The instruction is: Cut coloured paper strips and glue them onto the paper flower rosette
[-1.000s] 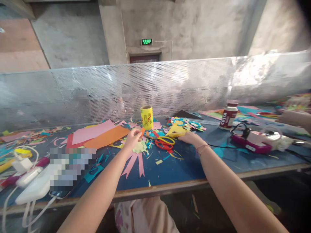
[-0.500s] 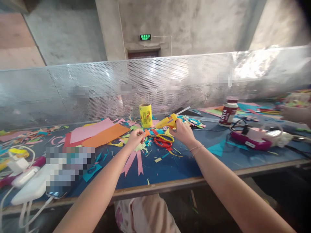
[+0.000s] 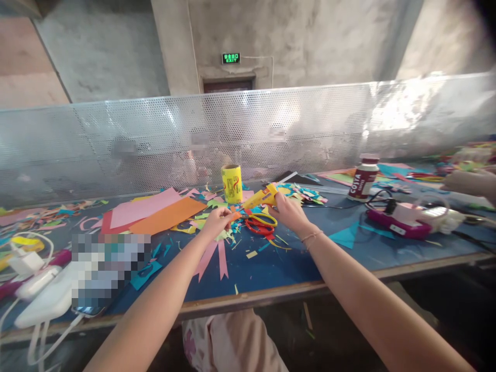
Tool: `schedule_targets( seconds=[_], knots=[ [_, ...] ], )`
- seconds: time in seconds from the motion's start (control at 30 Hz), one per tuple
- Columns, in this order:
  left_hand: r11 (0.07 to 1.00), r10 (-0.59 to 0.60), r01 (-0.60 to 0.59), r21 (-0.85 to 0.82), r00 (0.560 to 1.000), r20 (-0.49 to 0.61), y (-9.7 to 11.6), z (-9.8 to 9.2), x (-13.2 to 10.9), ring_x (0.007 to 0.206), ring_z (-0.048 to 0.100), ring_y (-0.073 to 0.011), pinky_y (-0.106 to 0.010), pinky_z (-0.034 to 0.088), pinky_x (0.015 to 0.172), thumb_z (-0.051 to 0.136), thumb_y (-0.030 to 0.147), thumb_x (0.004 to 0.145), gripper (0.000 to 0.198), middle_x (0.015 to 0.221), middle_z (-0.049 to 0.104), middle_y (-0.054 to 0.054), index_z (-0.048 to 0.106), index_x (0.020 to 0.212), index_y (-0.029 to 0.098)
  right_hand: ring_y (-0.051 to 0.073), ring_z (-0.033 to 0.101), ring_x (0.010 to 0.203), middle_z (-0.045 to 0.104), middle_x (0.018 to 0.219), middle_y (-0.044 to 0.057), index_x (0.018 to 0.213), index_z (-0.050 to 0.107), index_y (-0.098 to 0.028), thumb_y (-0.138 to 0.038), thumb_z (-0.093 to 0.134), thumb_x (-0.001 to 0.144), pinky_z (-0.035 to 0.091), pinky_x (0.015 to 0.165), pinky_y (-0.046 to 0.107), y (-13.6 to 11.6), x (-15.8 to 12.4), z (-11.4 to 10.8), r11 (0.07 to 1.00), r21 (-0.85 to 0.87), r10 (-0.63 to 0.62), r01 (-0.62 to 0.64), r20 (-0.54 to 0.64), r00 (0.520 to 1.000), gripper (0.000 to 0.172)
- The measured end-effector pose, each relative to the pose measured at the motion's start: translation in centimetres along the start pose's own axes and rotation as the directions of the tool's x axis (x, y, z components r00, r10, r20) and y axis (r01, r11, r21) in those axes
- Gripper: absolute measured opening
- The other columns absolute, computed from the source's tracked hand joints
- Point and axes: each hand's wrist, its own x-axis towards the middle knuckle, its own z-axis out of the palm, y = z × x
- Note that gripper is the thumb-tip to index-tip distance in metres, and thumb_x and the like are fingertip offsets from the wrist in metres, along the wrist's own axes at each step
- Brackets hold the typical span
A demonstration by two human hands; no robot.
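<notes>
My right hand (image 3: pixel 289 211) is closed around a yellow glue gun (image 3: pixel 260 197), whose nozzle points down and left. A whitish glue stick (image 3: pixel 287 178) juts from its back end. Close to the nozzle, my left hand (image 3: pixel 217 222) pinches a small orange paper piece (image 3: pixel 234 216); whether the nozzle touches it I cannot tell. Beneath and between the hands lie scissors with red and yellow handles (image 3: pixel 261 225) among paper scraps. Pink paper strips (image 3: pixel 222 258) with notched ends lie below my left hand. Behind it stands a yellow tube (image 3: pixel 231 184).
Pink and orange sheets (image 3: pixel 168 214) lie at the left, near a white power bank (image 3: pixel 48 305) and a phone (image 3: pixel 93 305). On the right are a Costa bottle (image 3: pixel 363 178) and a purple power strip (image 3: pixel 399 225) with cables. A co-worker's hand (image 3: pixel 470 183) shows at the far right.
The glue gun has tilted and moved slightly left and down, bringing its nozzle nearer the orange paper in my left hand. My left hand has barely moved.
</notes>
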Motion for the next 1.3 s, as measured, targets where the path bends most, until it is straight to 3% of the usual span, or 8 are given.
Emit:
schedule_targets(
  seconds=[0.9, 1.1, 1.3],
  knots=[
    [1.000, -0.002, 0.002, -0.012, 0.999, -0.034, 0.1, -0.4, 0.1, 0.045, 0.051, -0.0091, -0.022, 0.043, 0.048, 0.065, 0.032, 0.073, 0.020, 0.051, 0.053, 0.004, 0.053, 0.067, 0.017, 0.022, 0.060, 0.077, 0.064, 0.087, 0.011, 0.095, 0.050, -0.016, -0.029, 0.046, 0.087, 0.034, 0.060, 0.028, -0.3, 0.0, -1.0, 1.000, -0.001, 0.016, -0.016, 0.091, 0.996, 0.016],
    [0.998, -0.024, 0.021, -0.067, 0.999, -0.042, 0.4, -0.4, 0.1, 0.046, 0.052, -0.0087, -0.022, 0.045, 0.049, 0.065, 0.029, 0.073, 0.017, 0.054, 0.054, 0.003, 0.053, 0.068, 0.017, 0.024, 0.062, 0.082, 0.064, 0.092, 0.011, 0.100, 0.050, -0.016, -0.040, 0.051, 0.085, 0.038, 0.063, 0.029, -0.6, 0.1, -0.4, 0.990, 0.032, 0.137, -0.141, 0.099, 0.986, 0.029],
    [0.993, -0.023, 0.011, -0.117, 0.994, -0.107, 0.0, -1.0, 0.5, 0.055, 0.058, -0.0116, -0.023, 0.048, 0.052, 0.069, 0.034, 0.070, 0.022, 0.061, 0.058, 0.001, 0.056, 0.071, 0.017, 0.029, 0.060, 0.094, 0.062, 0.103, 0.019, 0.106, 0.051, -0.012, -0.051, 0.061, 0.077, 0.045, 0.073, 0.035, 0.5, 0.1, 1.7, 0.921, 0.106, 0.364, -0.374, 0.103, 0.926, 0.050]
  ],
)
